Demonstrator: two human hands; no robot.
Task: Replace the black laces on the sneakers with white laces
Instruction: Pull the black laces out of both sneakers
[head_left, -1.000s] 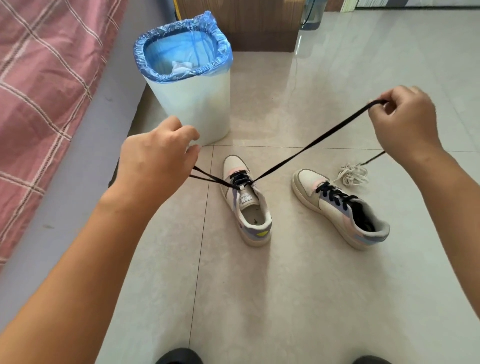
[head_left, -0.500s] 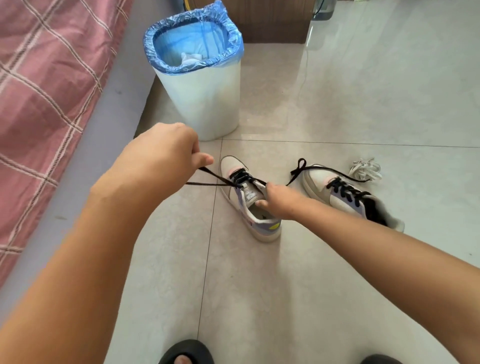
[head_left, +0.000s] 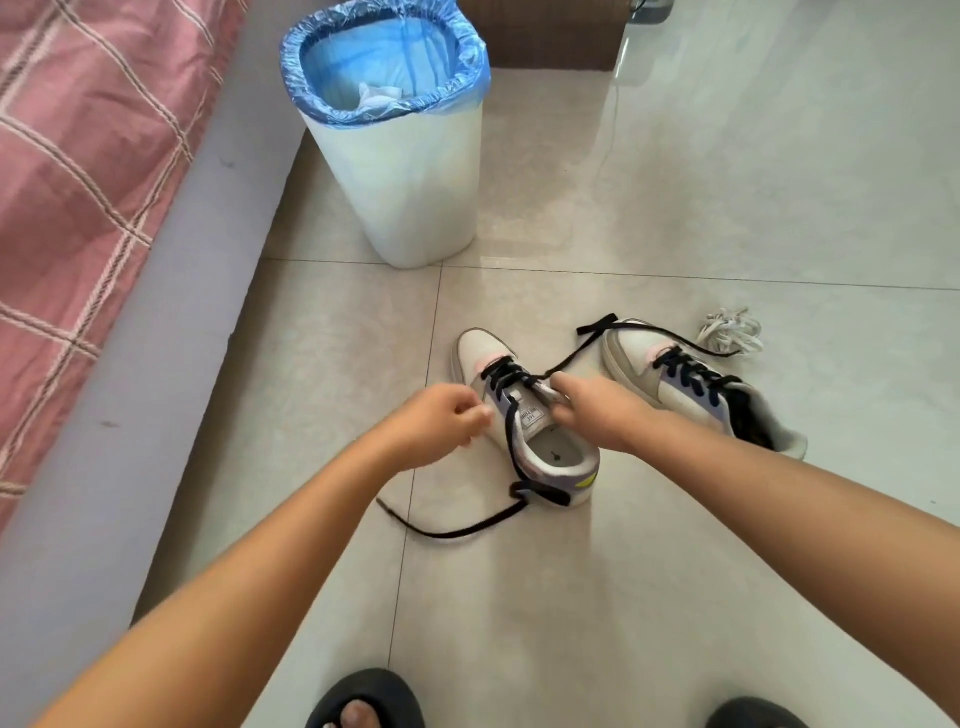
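Note:
The left sneaker (head_left: 480, 349) stands on the floor tiles, toe away from me, with its black lace (head_left: 511, 452) loosened. One lace end trails over the heel onto the floor. The other end runs right, across the toe of the right sneaker (head_left: 688, 402), which is still laced in black. My left hand (head_left: 434, 426) hovers at the left sneaker's left side with fingers curled and nothing visibly in them. My right hand (head_left: 597, 413) pinches the top right edge of that sneaker's upper, beside the tongue, where the lace comes out. The white laces (head_left: 731, 332) lie bundled beyond the right sneaker.
A white bin (head_left: 410, 187) with a blue liner stands just beyond the sneakers. A bed with a pink checked cover (head_left: 78, 171) and grey frame runs along the left. My feet in dark slippers (head_left: 366, 699) are at the bottom edge.
Both hands dropped from holding the lace stretched out. The right hand let go first and moved to the shoe. The left then released its end, which now lies slack on the floor.

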